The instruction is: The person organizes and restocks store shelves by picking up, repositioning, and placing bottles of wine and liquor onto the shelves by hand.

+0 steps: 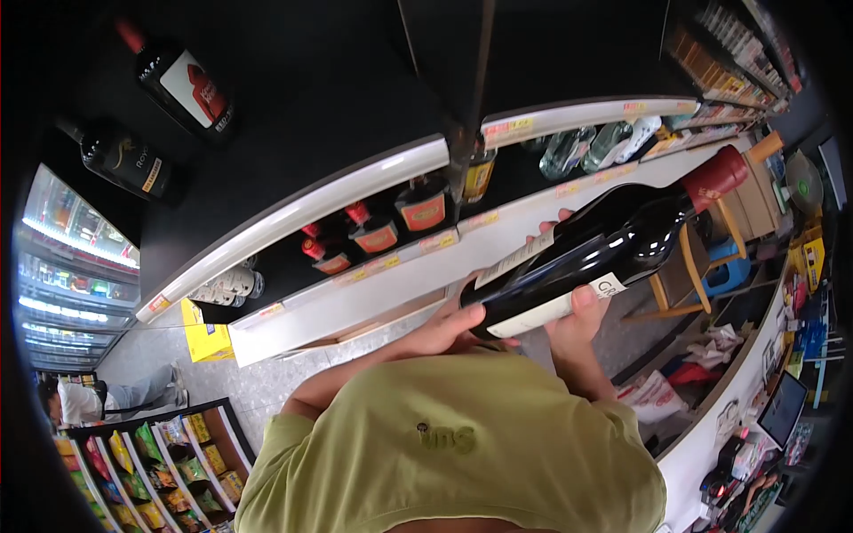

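Note:
A large dark wine bottle [613, 233] with a red-capped neck and a cream label lies tilted across the front of my chest, its neck toward the upper right. My left hand [455, 325] is closed round its base end, the thumb on the glass. Farther along the body, my right hand [579, 313] grips it with the thumb at the label's edge and fingertips showing on the far side. Two more bottles, one with a red-and-white label [194, 87] and one with a dark label [129, 163], stand on the black shelf at the upper left.
A lower shelf [346, 302] holds several bottles with orange labels. Clear bottles [569, 151] stand farther right. A snack rack [160, 462] and a person [133, 395] are at the lower left. A wooden chair [684, 275], a blue stool [727, 269] and a cluttered counter are on the right.

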A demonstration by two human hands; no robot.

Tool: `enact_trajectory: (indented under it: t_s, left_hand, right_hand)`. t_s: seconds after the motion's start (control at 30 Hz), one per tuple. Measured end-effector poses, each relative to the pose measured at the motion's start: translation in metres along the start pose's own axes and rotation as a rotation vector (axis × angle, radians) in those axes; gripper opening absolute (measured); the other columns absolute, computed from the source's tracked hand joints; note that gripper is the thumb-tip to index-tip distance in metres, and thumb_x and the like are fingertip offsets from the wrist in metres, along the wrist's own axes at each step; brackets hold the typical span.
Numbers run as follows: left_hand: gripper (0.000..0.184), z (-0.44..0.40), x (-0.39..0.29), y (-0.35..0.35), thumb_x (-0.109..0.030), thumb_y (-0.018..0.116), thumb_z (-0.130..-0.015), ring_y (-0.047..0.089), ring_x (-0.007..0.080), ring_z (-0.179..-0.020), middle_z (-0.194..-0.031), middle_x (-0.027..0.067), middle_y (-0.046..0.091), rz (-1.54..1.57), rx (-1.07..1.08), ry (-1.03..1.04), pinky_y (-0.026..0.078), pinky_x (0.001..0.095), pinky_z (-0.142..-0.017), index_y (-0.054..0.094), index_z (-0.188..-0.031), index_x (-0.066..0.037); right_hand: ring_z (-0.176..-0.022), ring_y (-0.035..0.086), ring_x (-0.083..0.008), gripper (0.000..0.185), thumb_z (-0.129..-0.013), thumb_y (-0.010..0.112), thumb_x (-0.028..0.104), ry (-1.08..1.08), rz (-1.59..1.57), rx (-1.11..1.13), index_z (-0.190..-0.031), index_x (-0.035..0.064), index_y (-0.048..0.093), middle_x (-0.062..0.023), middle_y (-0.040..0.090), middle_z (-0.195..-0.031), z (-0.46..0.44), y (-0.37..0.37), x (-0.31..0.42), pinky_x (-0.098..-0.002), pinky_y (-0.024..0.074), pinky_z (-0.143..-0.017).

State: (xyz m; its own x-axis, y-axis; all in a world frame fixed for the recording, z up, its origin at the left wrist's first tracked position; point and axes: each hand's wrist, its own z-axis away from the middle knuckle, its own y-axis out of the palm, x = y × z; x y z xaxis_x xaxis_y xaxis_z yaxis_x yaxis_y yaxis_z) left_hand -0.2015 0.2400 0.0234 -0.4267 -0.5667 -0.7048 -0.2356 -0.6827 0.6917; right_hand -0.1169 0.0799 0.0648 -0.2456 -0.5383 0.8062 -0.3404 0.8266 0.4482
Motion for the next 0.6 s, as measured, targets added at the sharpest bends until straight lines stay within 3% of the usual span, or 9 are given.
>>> enact_trajectory:
  t_s: [0.17,0.27,0.33,0.4,0.43,0.6]
  left_hand:
    - [0.103,-0.025,0.005,0.006,-0.050,0.068,-0.087,0.054,0.0291,-0.124,-0.149,0.0150,0.036,-0.008,0.125,0.240,0.045,0.0444,-0.102,0.002,-0.154,-0.009]
    - [0.104,-0.028,-0.004,0.030,-0.050,0.070,-0.086,0.047,0.0276,-0.131,-0.152,0.0140,0.033,-0.010,0.043,0.372,0.043,0.0437,-0.104,0.002,-0.154,-0.010]
    - [0.094,-0.030,0.002,0.016,-0.046,0.068,-0.089,0.046,0.0257,-0.130,-0.151,0.0127,0.035,-0.028,0.071,0.406,0.042,0.0432,-0.105,0.010,-0.153,-0.010]
    - [0.081,-0.026,0.009,0.009,-0.042,0.066,-0.092,0.051,0.0244,-0.123,-0.147,0.0117,0.039,-0.072,0.033,0.365,0.041,0.0413,-0.104,0.020,-0.151,-0.010]
    - [0.068,-0.024,0.011,0.012,-0.038,0.063,-0.094,0.053,0.0221,-0.117,-0.141,0.0112,0.045,-0.074,-0.032,0.397,0.042,0.0391,-0.103,0.030,-0.147,-0.010]
    - [0.054,-0.010,0.026,0.005,-0.033,0.060,-0.096,0.056,0.0201,-0.114,-0.132,0.0104,0.053,-0.092,-0.203,0.465,0.042,0.0371,-0.101,0.042,-0.139,-0.008]
  right_hand:
    - [-0.123,0.052,-0.0334,0.087,-0.082,0.061,0.047,0.123,-0.146,0.052,-0.150,0.0051,0.028,-0.0195,0.046,-0.141,-0.040,-0.019,0.009,-0.0502,0.0477,-0.101]
    - [-0.119,0.057,-0.0324,0.078,-0.086,0.053,0.050,0.210,-0.303,0.071,-0.146,0.0028,0.036,-0.0187,0.053,-0.136,-0.071,-0.017,0.023,-0.0494,0.0489,-0.099]
    - [-0.119,0.057,-0.0332,0.072,-0.089,0.052,0.047,0.209,-0.446,0.075,-0.143,0.0021,0.039,-0.0200,0.054,-0.134,-0.094,-0.020,0.028,-0.0497,0.0489,-0.099]
    - [-0.119,0.057,-0.0332,0.066,-0.091,0.052,0.044,0.193,-0.398,0.087,-0.140,0.0023,0.042,-0.0211,0.055,-0.133,-0.121,-0.021,0.039,-0.0494,0.0489,-0.099]
    - [-0.117,0.058,-0.0330,0.063,-0.091,0.054,0.043,0.204,-0.382,-0.023,-0.137,0.0019,0.045,-0.0216,0.055,-0.132,-0.135,-0.016,0.044,-0.0493,0.0488,-0.099]
    - [-0.111,0.062,-0.0343,0.052,-0.092,0.060,0.034,0.153,-0.268,-0.023,-0.129,-0.0004,0.052,-0.0219,0.063,-0.118,-0.200,-0.006,0.050,-0.0453,0.0532,-0.094]
